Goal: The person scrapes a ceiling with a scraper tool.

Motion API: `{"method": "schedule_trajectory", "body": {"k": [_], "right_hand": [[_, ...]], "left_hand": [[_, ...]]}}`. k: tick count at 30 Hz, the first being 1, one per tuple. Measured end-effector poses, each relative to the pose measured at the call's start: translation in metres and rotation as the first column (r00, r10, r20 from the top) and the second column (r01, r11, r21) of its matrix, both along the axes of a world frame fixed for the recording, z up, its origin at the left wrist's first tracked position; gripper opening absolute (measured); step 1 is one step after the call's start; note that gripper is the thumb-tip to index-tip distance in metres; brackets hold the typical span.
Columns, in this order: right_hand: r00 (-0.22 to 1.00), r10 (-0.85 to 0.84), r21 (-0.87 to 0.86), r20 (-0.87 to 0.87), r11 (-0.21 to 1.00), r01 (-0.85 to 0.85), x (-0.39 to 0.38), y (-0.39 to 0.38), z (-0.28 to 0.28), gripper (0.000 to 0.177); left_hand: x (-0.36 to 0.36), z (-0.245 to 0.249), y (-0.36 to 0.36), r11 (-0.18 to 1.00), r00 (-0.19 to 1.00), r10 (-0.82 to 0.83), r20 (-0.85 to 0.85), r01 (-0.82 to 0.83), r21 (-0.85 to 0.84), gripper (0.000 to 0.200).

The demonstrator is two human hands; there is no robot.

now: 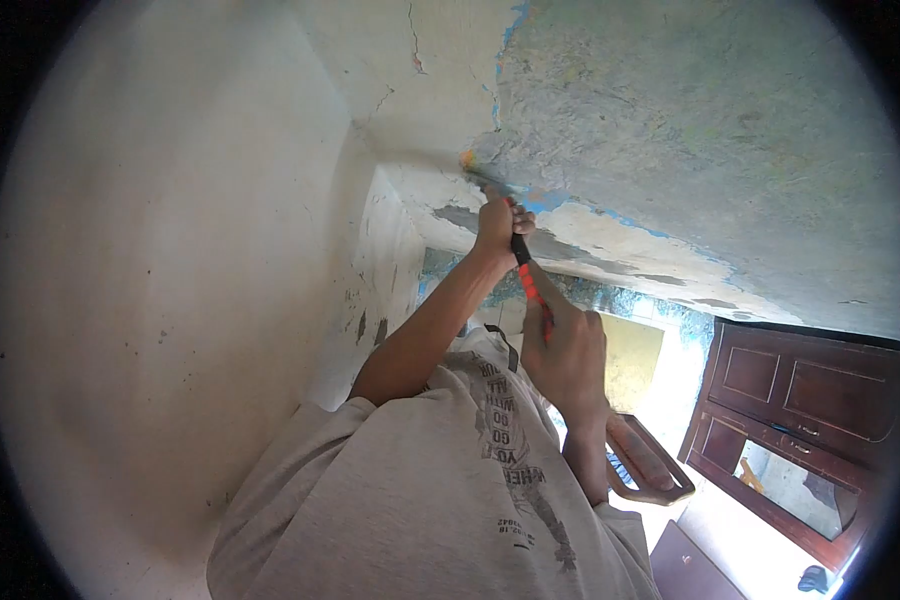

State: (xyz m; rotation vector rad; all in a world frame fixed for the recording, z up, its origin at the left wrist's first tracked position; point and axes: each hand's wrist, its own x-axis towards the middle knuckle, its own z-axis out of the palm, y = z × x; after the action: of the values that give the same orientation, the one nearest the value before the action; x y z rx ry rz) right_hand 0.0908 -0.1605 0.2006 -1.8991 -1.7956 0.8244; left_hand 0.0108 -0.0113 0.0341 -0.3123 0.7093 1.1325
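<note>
A long scraper-like tool (527, 278) with a black and red handle runs between my two hands. My left hand (503, 226) is wrapped round its upper part, close to the thin metal end. Lower down and to the right, my right hand (567, 350) grips the red part of the handle. The tool's tip lies against the wall surface (670, 130), near an orange spot (468, 158) at the edge of the grey, paint-stripped area. Blue paint remnants (545, 200) and peeling cream paint border that area beside my left hand.
A smooth pale wall (170, 250) fills the left side. At the lower right stand a dark wooden cabinet (760, 370) with a mirror or glass panel (795, 490), and a wooden-framed object (650, 470) behind my right forearm. A yellowish panel (620, 355) is beside a bright opening.
</note>
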Motion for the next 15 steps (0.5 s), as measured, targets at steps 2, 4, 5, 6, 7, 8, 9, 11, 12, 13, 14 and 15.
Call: {"method": "schedule_trajectory", "body": {"k": [2, 4, 5, 6, 7, 8, 9, 11, 12, 13, 14, 15], "right_hand": [[1.0, 0.009, 0.032, 0.028, 0.999, -0.01, 0.0, 0.004, -0.015, 0.042], [0.998, 0.023, 0.014, 0.056, 1.0, -0.024, -0.001, -0.002, -0.006, 0.041], [0.997, 0.03, 0.0, 0.07, 1.0, -0.03, -0.001, -0.005, -0.003, 0.041], [0.999, 0.019, -0.002, 0.038, 1.0, -0.018, -0.001, -0.003, -0.004, 0.041], [1.0, 0.006, -0.003, 0.007, 1.0, -0.006, 0.0, 0.001, -0.005, 0.041], [1.0, -0.006, -0.001, -0.022, 1.0, 0.006, 0.001, 0.003, -0.006, 0.041], [1.0, 0.007, 0.032, 0.004, 0.999, -0.007, 0.001, 0.001, -0.009, 0.041], [0.998, 0.032, 0.097, 0.053, 0.995, -0.037, -0.001, -0.004, -0.014, 0.041], [0.999, 0.028, 0.086, 0.03, 0.996, -0.03, 0.0, -0.006, -0.013, 0.04], [1.0, 0.022, 0.077, 0.008, 0.997, -0.023, 0.002, -0.007, -0.012, 0.04], [1.0, 0.015, 0.07, -0.014, 0.997, -0.014, 0.005, -0.007, -0.011, 0.04], [0.999, 0.003, 0.06, -0.054, 0.998, 0.0, 0.01, -0.007, -0.013, 0.04]], "left_hand": [[-0.001, -0.018, 0.001, 1.0, 1.0, 0.023, 0.013, -0.023, 0.002, 0.049], [-0.001, 0.002, -0.001, 1.0, 1.0, -0.009, 0.014, 0.009, 0.021, 0.049], [-0.001, 0.009, -0.004, 0.999, 1.0, -0.025, 0.015, 0.025, 0.025, 0.048], [0.0, 0.005, -0.003, 1.0, 1.0, -0.012, 0.011, 0.012, 0.017, 0.048], [0.001, 0.001, -0.001, 1.0, 1.0, 0.001, 0.008, -0.001, 0.011, 0.048], [0.002, -0.003, 0.0, 1.0, 1.0, 0.014, 0.006, -0.014, 0.007, 0.048], [0.003, -0.005, -0.002, 1.0, 1.0, 0.004, 0.008, -0.004, 0.024, 0.048], [0.0, -0.01, -0.003, 0.998, 1.0, -0.013, 0.005, 0.013, 0.057, 0.048], [0.0, -0.007, -0.005, 0.998, 1.0, -0.02, 0.001, 0.02, 0.061, 0.048], [0.003, -0.003, -0.004, 0.997, 1.0, -0.028, -0.002, 0.028, 0.068, 0.048], [0.005, 0.002, -0.004, 0.996, 0.999, -0.037, -0.005, 0.037, 0.078, 0.048], [0.006, -0.002, -0.004, 0.997, 0.998, -0.032, -0.046, 0.035, 0.068, 0.047]]}}
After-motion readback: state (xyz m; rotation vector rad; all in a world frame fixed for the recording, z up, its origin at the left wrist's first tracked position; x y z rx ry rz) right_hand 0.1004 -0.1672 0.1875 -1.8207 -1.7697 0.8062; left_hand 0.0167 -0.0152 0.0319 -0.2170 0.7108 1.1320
